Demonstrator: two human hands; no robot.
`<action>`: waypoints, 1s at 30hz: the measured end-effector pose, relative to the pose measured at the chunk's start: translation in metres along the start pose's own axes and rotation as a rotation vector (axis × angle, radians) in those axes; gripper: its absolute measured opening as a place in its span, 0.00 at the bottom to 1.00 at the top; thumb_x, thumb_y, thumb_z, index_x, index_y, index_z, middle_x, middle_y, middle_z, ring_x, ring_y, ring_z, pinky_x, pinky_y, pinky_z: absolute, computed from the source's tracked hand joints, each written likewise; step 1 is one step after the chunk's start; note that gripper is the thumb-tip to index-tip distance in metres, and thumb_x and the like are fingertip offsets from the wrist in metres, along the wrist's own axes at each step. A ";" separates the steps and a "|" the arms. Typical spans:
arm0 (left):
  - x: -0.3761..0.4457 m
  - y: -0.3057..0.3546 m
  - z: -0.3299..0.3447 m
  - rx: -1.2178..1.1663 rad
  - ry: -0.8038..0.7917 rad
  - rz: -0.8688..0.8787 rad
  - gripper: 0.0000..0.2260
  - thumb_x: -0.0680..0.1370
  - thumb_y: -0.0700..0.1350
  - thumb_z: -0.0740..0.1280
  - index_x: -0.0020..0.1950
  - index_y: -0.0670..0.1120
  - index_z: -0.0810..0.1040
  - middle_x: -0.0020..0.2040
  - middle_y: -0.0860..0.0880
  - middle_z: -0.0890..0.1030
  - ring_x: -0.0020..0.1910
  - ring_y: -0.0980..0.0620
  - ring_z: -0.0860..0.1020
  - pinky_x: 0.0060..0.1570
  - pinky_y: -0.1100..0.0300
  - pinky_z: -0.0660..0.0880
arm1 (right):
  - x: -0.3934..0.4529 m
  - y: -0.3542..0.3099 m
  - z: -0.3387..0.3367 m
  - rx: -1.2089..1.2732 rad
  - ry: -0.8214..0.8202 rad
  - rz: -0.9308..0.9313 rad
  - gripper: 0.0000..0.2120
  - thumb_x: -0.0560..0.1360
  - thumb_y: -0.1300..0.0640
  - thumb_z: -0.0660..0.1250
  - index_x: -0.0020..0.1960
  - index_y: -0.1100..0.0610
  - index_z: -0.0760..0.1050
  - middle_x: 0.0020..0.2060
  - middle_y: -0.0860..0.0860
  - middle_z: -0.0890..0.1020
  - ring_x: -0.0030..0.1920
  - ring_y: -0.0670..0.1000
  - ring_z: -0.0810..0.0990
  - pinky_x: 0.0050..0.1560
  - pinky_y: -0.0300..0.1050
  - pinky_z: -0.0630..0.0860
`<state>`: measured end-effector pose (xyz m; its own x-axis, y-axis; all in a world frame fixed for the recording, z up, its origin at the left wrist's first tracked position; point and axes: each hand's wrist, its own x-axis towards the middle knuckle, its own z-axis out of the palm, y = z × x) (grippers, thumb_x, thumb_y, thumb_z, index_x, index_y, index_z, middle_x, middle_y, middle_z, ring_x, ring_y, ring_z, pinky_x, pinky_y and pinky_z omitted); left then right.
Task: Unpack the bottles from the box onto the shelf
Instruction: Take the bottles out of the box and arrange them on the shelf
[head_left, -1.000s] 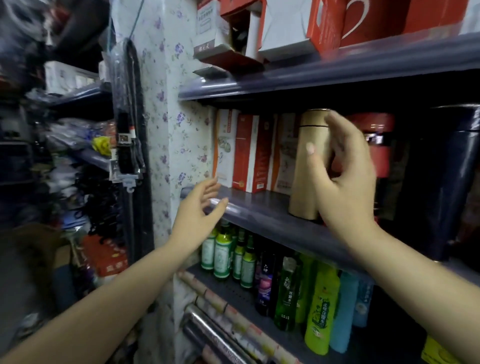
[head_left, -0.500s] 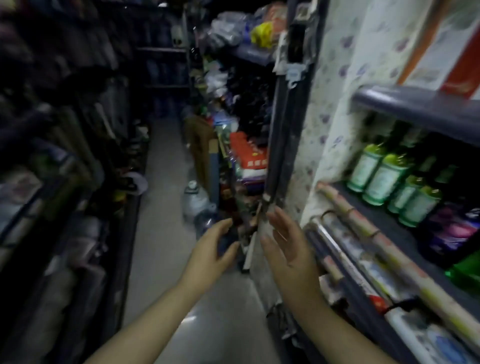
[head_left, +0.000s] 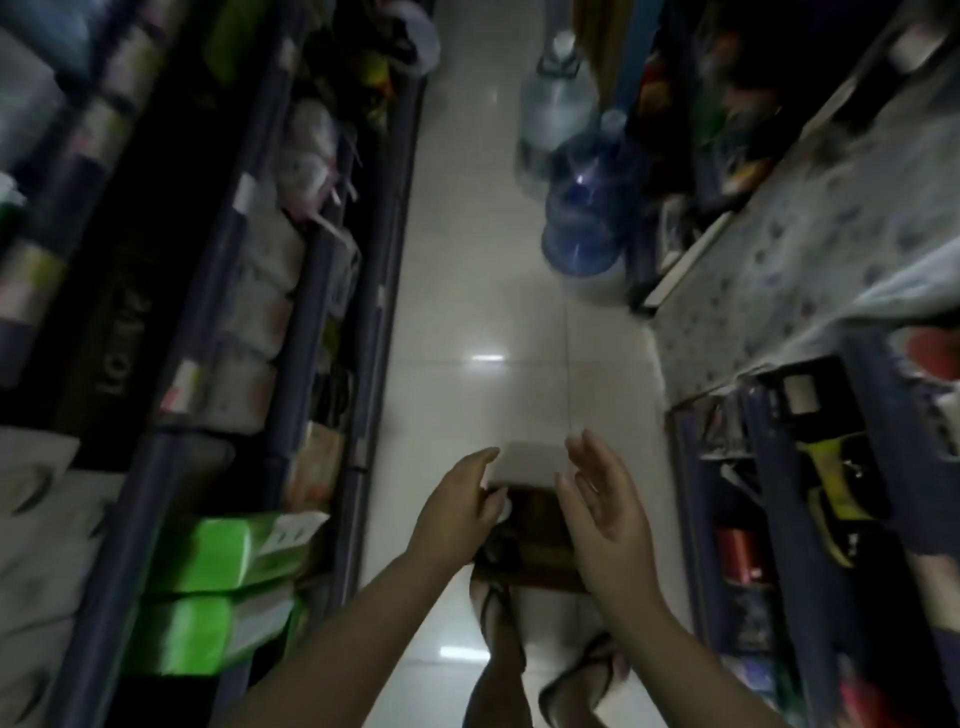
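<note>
A brown cardboard box (head_left: 540, 540) sits on the tiled floor just in front of my feet. Its white flap (head_left: 527, 462) is folded up on the far side, and the inside is dark, so no bottles show. My left hand (head_left: 460, 501) curls around the flap's left edge, fingers above and thumb below; blur hides whether it grips. My right hand (head_left: 602, 504) hovers at the box's right side with fingers spread and nothing in it. The shelf (head_left: 769, 467) with stocked goods runs along the right.
Two large water jugs (head_left: 582, 208) stand on the floor farther down the narrow aisle. A left shelf unit (head_left: 311, 322) holds white rolls and green packs (head_left: 223, 551). My sandalled feet (head_left: 498, 613) stand behind the box.
My view swung from the shelf down to the floor. Both hands left the gold flask on the shelf and dropped to the box, the left one reaching its flap.
</note>
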<state>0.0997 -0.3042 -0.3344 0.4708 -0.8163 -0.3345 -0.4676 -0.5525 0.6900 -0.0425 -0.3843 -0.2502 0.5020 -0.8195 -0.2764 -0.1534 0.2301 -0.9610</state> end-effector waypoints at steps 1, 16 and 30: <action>0.003 -0.015 0.014 0.013 -0.020 -0.017 0.21 0.78 0.48 0.64 0.72 0.50 0.66 0.69 0.52 0.72 0.67 0.54 0.71 0.61 0.69 0.62 | 0.001 0.022 0.002 0.022 0.007 0.048 0.22 0.76 0.61 0.64 0.64 0.40 0.66 0.64 0.40 0.74 0.65 0.36 0.72 0.62 0.28 0.68; 0.052 -0.238 0.217 0.041 -0.137 -0.176 0.19 0.78 0.51 0.62 0.69 0.54 0.68 0.64 0.55 0.75 0.61 0.57 0.75 0.59 0.59 0.75 | 0.052 0.337 0.028 -0.041 0.047 0.393 0.22 0.77 0.58 0.64 0.60 0.33 0.64 0.59 0.29 0.71 0.64 0.34 0.70 0.63 0.36 0.69; 0.100 -0.294 0.264 0.106 -0.134 -0.167 0.22 0.78 0.46 0.64 0.72 0.51 0.65 0.70 0.53 0.71 0.66 0.55 0.71 0.63 0.65 0.67 | 0.059 0.489 0.034 -0.236 0.000 0.471 0.25 0.76 0.54 0.66 0.70 0.46 0.64 0.67 0.47 0.73 0.67 0.48 0.71 0.65 0.52 0.73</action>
<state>0.0868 -0.2678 -0.7401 0.4476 -0.7235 -0.5255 -0.4713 -0.6903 0.5489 -0.0585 -0.3022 -0.7364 0.3321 -0.6559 -0.6778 -0.5496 0.4494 -0.7042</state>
